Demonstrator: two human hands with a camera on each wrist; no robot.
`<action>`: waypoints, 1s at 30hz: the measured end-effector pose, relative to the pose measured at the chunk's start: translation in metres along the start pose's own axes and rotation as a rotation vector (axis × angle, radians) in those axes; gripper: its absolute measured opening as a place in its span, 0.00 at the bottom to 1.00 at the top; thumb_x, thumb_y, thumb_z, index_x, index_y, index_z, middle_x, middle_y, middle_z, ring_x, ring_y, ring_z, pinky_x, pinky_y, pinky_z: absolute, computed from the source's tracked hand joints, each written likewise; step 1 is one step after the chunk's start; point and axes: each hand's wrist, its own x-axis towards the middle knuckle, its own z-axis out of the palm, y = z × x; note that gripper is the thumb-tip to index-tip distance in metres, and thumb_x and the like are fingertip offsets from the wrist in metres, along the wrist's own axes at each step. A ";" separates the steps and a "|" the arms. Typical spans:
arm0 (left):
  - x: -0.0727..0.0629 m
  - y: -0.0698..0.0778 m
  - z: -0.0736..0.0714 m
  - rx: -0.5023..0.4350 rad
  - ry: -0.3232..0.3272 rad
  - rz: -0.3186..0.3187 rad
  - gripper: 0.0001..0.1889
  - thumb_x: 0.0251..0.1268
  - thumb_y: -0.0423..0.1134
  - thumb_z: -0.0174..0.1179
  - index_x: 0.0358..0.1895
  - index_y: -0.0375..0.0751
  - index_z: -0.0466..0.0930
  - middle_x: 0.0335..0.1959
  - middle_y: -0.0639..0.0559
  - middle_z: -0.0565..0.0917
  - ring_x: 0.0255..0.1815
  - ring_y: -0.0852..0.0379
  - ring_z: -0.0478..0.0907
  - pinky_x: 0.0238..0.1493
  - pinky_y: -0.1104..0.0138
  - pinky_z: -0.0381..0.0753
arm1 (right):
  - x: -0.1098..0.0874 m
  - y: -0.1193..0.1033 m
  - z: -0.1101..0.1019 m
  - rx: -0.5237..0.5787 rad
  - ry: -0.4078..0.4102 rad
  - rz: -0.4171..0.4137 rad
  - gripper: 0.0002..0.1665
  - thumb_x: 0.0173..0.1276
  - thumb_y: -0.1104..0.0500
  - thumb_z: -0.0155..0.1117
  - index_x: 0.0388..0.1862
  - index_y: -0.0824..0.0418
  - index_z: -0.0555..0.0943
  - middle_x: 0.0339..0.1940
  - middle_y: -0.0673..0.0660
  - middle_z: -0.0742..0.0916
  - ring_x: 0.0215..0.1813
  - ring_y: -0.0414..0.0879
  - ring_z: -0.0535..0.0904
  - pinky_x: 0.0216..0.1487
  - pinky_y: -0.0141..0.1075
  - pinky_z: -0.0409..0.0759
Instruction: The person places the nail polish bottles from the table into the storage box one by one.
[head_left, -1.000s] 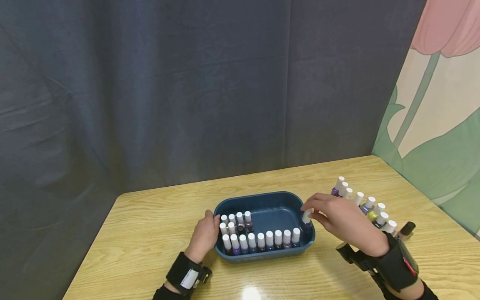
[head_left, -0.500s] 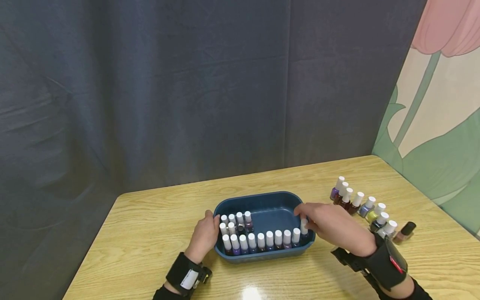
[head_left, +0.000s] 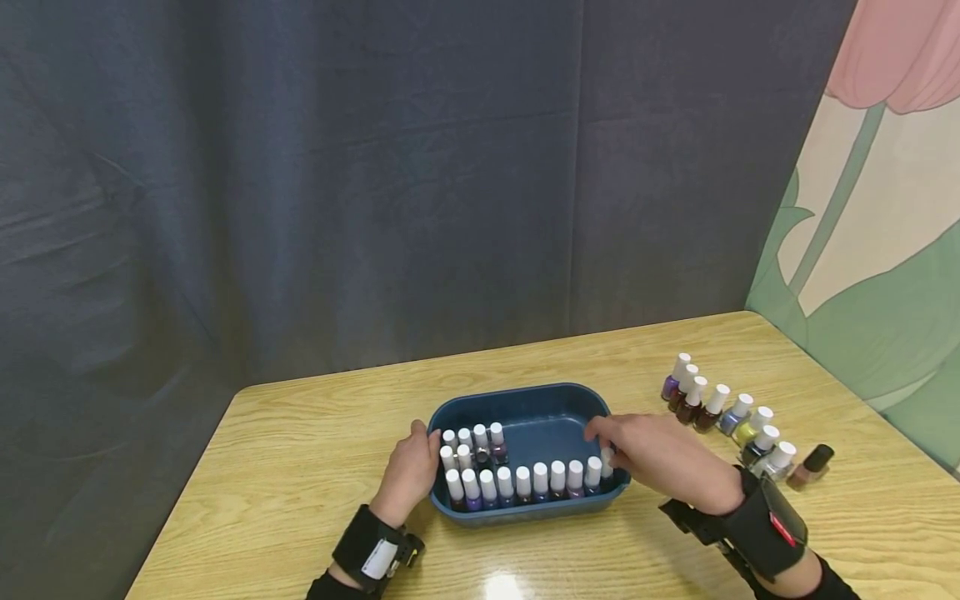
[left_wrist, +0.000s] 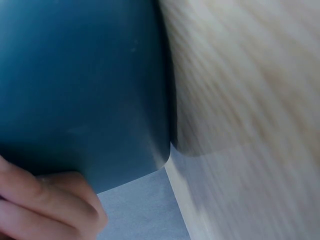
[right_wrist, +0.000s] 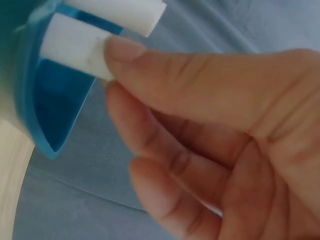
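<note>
A dark blue oblong tray (head_left: 525,517) stands on the table, with upright white-capped nail polish bottles in rows along its near side and left end. At the tray's left end my left hand (head_left: 407,473) grips the rim; the left wrist view shows its curled fingers (left_wrist: 55,202) against the outer wall. My right hand (head_left: 667,454) reaches over the right end. Its thumb and forefinger pinch the white cap of a nail polish bottle (right_wrist: 75,46), which stands inside the tray at the right of the near row. The tray wall hides the body of that bottle.
Right of the tray, a slanting line of nail polish bottles (head_left: 708,408) stands on the wooden table (head_left: 300,467), among them purple, dark red, blue and yellow ones. A black-capped bottle (head_left: 810,467) ends the line. A dark curtain (head_left: 412,183) hangs behind.
My right hand has moved left and toward me, lowering the nail polish bottle into the tray beside the near row. The left hand and the tray have stayed put.
</note>
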 end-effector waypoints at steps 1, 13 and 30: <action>0.000 0.000 0.000 0.000 -0.001 -0.001 0.11 0.71 0.38 0.44 0.34 0.31 0.65 0.21 0.38 0.77 0.25 0.46 0.78 0.21 0.60 0.71 | 0.000 0.000 0.001 -0.008 0.003 -0.002 0.15 0.53 0.68 0.66 0.38 0.52 0.79 0.31 0.46 0.84 0.25 0.29 0.71 0.24 0.25 0.67; -0.001 0.002 -0.001 0.000 0.004 0.005 0.10 0.71 0.37 0.44 0.33 0.32 0.64 0.21 0.38 0.77 0.25 0.46 0.78 0.22 0.60 0.71 | -0.001 0.003 -0.001 0.017 -0.015 0.010 0.17 0.48 0.65 0.72 0.36 0.52 0.80 0.32 0.46 0.85 0.30 0.33 0.77 0.29 0.27 0.74; 0.000 0.000 0.001 0.008 0.017 0.016 0.11 0.71 0.37 0.44 0.33 0.32 0.64 0.20 0.38 0.77 0.24 0.44 0.79 0.21 0.59 0.71 | -0.003 0.015 -0.010 -0.099 0.100 0.150 0.19 0.48 0.72 0.63 0.37 0.54 0.83 0.30 0.47 0.85 0.27 0.37 0.77 0.22 0.28 0.69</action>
